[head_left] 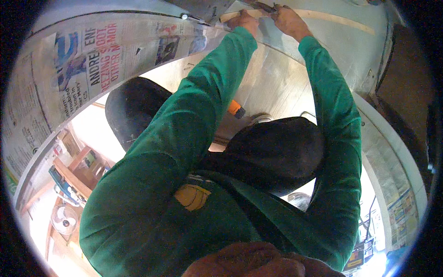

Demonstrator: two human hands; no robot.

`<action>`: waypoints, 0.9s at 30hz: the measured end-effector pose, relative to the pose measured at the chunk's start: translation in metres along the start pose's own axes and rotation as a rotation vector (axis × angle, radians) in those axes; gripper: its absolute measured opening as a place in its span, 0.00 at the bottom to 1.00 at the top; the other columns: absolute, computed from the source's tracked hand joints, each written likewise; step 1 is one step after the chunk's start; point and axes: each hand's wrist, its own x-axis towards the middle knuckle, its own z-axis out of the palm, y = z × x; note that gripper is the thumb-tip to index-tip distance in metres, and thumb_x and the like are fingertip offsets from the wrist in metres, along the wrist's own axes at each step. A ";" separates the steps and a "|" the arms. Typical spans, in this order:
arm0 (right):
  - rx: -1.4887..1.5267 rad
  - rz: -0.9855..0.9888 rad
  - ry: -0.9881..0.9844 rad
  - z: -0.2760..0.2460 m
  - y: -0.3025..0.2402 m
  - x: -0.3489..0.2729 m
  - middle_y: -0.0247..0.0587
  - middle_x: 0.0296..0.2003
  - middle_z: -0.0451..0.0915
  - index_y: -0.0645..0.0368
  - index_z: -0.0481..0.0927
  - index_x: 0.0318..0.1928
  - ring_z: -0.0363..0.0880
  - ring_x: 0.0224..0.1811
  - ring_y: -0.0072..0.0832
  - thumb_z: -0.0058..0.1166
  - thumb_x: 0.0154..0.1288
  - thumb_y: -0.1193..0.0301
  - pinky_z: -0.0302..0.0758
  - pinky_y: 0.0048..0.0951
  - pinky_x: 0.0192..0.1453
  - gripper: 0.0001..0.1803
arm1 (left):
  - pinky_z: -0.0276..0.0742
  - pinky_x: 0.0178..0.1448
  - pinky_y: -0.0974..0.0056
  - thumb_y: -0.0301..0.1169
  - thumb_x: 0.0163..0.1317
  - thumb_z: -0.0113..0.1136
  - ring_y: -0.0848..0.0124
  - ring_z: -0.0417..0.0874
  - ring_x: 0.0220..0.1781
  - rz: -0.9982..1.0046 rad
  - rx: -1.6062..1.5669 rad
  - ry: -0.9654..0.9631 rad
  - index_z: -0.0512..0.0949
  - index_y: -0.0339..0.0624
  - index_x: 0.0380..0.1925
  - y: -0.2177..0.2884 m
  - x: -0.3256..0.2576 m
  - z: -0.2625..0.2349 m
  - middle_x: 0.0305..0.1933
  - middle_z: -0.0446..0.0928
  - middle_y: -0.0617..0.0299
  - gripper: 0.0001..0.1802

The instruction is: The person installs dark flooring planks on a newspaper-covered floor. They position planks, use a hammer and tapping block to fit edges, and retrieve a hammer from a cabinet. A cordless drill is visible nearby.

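Both arms, in green sleeves, reach up to the far edge of the view. There a pale, thin wooden strip (337, 19) lies along a grey-white curved surface (332, 41). My left hand (244, 22) is closed at the strip's left end, its fingers bent against it. To its right, my right hand (291, 22) is closed around a dark, slim tool (266, 7) that points left across the strip. The tool's exact kind is too small and dim to tell.
Newspaper (138, 51) covers the curved panel on my left. An orange-and-black tool (236, 109) lies on the floor (272, 78) between my knees. A dark recess (406, 83) lies on the right. A white fan (63, 219) and wooden pieces (71, 175) stand lower left.
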 end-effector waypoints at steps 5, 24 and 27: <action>-0.110 0.034 -0.035 -0.020 -0.016 0.002 0.64 0.51 0.82 0.65 0.79 0.54 0.83 0.51 0.63 0.52 0.73 0.62 0.80 0.55 0.58 0.20 | 0.73 0.70 0.52 0.53 0.66 0.63 0.50 0.80 0.67 -0.154 0.113 -0.018 0.65 0.33 0.69 -0.012 0.001 -0.002 0.64 0.78 0.42 0.42; 0.193 0.969 0.491 0.128 -0.054 -0.378 0.57 0.37 0.80 0.66 0.78 0.48 0.82 0.43 0.57 0.69 0.66 0.56 0.78 0.49 0.49 0.25 | 0.78 0.57 0.51 0.44 0.66 0.67 0.53 0.84 0.49 -0.176 -0.540 0.420 0.77 0.25 0.48 0.024 -0.103 0.033 0.46 0.83 0.44 0.28; 0.240 1.000 0.450 0.165 -0.046 -0.382 0.58 0.38 0.81 0.66 0.78 0.49 0.82 0.44 0.57 0.68 0.66 0.55 0.78 0.49 0.51 0.26 | 0.79 0.56 0.48 0.42 0.66 0.67 0.48 0.85 0.48 0.375 -0.284 0.365 0.77 0.27 0.46 0.004 -0.133 0.004 0.42 0.83 0.43 0.25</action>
